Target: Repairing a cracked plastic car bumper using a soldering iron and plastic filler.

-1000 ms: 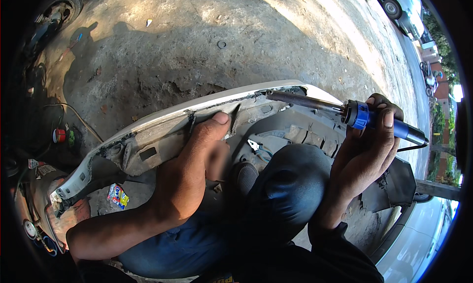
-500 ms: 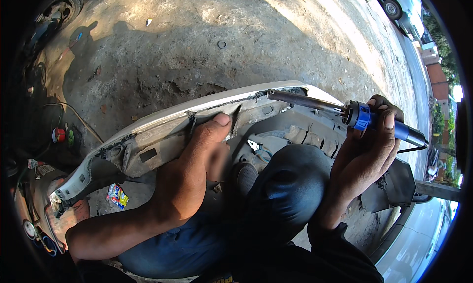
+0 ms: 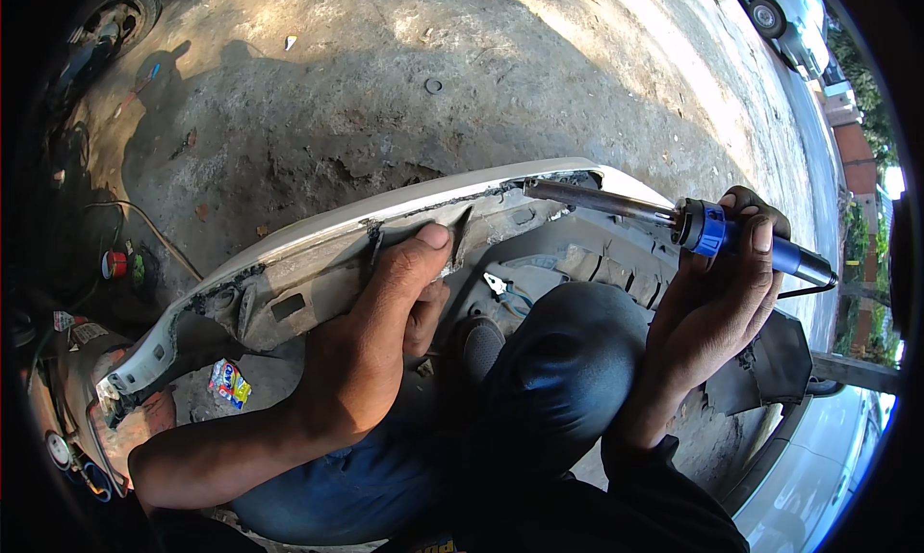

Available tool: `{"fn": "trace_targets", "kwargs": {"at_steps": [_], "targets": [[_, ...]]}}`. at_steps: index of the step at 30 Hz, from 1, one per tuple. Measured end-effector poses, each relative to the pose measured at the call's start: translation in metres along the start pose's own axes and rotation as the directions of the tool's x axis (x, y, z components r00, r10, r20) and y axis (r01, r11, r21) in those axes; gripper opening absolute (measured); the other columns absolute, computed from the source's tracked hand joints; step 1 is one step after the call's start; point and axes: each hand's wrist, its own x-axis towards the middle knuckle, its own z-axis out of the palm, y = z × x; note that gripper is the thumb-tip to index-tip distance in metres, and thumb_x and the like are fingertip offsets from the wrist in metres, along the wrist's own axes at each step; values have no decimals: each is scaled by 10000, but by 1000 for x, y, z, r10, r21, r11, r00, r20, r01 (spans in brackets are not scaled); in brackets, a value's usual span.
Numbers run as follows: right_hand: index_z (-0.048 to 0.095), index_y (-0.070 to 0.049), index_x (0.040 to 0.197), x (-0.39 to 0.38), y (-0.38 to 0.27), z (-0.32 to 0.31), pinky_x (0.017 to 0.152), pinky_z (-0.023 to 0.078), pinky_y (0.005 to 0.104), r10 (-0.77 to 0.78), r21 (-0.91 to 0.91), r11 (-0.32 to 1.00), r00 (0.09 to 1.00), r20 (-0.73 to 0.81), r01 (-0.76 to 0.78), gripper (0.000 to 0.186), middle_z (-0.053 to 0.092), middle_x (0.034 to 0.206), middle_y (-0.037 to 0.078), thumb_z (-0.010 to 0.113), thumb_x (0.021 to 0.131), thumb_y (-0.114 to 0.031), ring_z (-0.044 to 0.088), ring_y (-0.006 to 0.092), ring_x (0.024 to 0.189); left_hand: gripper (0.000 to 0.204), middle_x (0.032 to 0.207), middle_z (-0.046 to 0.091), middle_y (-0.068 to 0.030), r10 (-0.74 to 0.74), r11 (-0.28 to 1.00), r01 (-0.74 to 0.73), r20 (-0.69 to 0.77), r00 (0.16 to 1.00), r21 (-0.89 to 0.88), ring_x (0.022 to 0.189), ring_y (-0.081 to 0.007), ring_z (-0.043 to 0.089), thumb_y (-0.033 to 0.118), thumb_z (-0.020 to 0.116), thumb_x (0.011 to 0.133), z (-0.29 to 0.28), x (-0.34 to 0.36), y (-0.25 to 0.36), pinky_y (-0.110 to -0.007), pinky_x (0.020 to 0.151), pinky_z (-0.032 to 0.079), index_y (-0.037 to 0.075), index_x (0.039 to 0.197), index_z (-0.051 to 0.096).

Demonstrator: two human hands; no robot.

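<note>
A long white bumper (image 3: 318, 264) with a grey inner side lies across in front of my knees, curving from lower left to upper right. My left hand (image 3: 371, 312) grips its near edge, thumb on the inner face and fingers curled beneath, partly hidden. In my right hand (image 3: 722, 293) is a soldering iron (image 3: 606, 199) with a blue handle and a metal barrel pointing left. Its tip rests at the bumper's far inner edge, along a dark, rough seam; whether it presses in, I cannot tell.
Pliers (image 3: 496, 283) lie beyond my knee. A bright packet (image 3: 229, 384) is on the ground near a rusty orange cylinder (image 3: 144, 423) with a gauge (image 3: 58, 447) beside it. A red tin (image 3: 114, 264) stands left; a dark panel (image 3: 770, 360) and a white car (image 3: 808, 476) are right.
The soldering iron's tip has shifted very slightly toward me along the bumper's edge. Both hands otherwise keep their places.
</note>
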Motion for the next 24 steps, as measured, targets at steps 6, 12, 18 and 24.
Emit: {"fn": "trace_targets", "kwargs": {"at_steps": [6,12,18,24], "targets": [[569,-11,1093,0,-1,2,761,520,274,31,-1,1000,999,-24,-32,275,607,1059,131,575,961,-253,602,164,899,326,615,383,47,-40,997,38,-27,999,-66,528,-53,315,376,525,982,2,0,0,-236,493,272,94,843,610],[570,-16,1096,1,-4,1,756,518,268,14,23,1000,1000,10,-14,252,603,1044,126,576,961,-228,595,158,899,330,617,392,49,-49,998,47,-48,998,-40,528,-51,321,380,525,981,3,-1,1,-234,490,268,98,826,602],[569,-14,1079,1,-5,0,769,524,290,3,22,1000,999,51,-4,231,592,1019,124,569,964,-215,578,162,910,335,622,388,47,-38,999,37,-30,999,-14,533,-52,317,378,504,991,1,-1,0,-231,497,276,90,851,602],[568,-14,1079,2,-5,-1,796,537,318,1,-7,1000,999,45,0,227,590,1028,131,563,966,-211,573,171,955,345,630,380,51,-26,1000,26,-47,999,9,539,-51,310,399,495,992,5,-2,0,-224,504,274,95,863,594]]}}
